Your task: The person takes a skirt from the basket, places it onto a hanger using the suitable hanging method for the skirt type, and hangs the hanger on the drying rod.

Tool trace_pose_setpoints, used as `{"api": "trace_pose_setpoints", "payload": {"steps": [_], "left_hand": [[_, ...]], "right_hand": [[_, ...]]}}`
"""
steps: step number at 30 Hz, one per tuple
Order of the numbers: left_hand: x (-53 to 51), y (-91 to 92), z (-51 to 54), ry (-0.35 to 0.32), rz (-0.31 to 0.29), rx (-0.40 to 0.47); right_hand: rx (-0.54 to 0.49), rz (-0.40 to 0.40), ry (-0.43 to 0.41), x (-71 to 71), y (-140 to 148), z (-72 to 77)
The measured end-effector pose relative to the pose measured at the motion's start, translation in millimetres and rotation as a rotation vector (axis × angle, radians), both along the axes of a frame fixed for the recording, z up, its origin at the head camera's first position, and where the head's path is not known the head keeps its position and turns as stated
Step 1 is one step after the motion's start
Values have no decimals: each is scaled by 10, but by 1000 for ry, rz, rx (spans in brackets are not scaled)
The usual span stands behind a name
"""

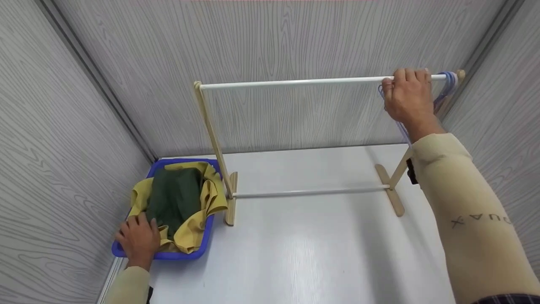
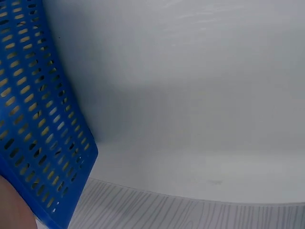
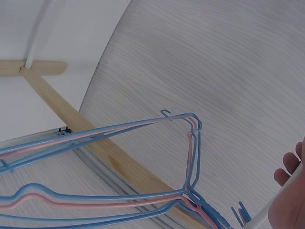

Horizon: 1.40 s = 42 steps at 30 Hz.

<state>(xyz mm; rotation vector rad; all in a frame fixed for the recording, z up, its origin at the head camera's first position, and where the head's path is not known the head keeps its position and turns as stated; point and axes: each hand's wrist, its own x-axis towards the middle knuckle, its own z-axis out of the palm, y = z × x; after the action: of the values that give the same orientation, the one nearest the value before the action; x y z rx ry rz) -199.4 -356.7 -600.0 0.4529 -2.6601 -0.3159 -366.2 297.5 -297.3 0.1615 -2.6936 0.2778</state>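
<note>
My right hand (image 1: 409,97) grips the white top rail (image 1: 295,82) of a wooden-ended clothes rack near its right end. Fingers (image 3: 290,163) curl over the rail in the right wrist view. Several blue and pink clothes hangers (image 3: 119,196) hang beside this hand; their hooks bunch at the rail's right end. At the lower left, my left hand (image 1: 138,238) rests over the near left corner of a blue perforated basket (image 1: 202,245). Its fingers touch the clothes. A dark green garment (image 1: 177,196) lies on a yellow one (image 1: 192,230), which spills over the rim.
The basket stands close to the rack's left wooden leg (image 1: 214,141) on a white table (image 1: 295,253). A lower white bar (image 1: 312,192) joins the rack's feet. Grey wood-grain panels (image 1: 274,42) enclose the back and both sides.
</note>
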Motion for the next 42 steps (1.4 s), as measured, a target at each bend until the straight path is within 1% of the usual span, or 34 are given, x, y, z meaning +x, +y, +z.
{"api": "trace_pose_setpoints", "payload": {"steps": [4,6,8,11,14,17,24,29,32,36,40,42], "left_hand": [[23,7,-42,60,-50,21],[27,8,-46,66,-43,49],[39,-1,-47,46,-14,78],[51,-31,-29,-9,15,107],[45,-53,-2,-66,16,116],[35,-68,18,-99,12,111],[32,-65,31,-117,-25,77],[42,-88,44,-128,-14,99],[13,-96,70,-120,-22,110],[-13,-72,84,-86,-39,122],[43,-49,30,-26,-45,124],[77,-42,-6,33,-56,95]], "right_hand": [[5,-16,28,-24,-15,-27],[8,-23,31,-30,-16,-30],[10,-20,21,-39,-24,-37],[3,-13,7,-58,-40,-52],[-10,-11,1,-69,-29,-47],[-15,-10,-11,-66,-16,-42],[-3,-25,-18,-39,-5,-19],[-7,-9,-14,-25,-30,-7],[-13,-12,-7,-20,-30,9],[-15,-29,-11,-14,6,19],[-16,-28,-27,-22,0,-3],[-21,-21,-42,-27,-11,-15]]}}
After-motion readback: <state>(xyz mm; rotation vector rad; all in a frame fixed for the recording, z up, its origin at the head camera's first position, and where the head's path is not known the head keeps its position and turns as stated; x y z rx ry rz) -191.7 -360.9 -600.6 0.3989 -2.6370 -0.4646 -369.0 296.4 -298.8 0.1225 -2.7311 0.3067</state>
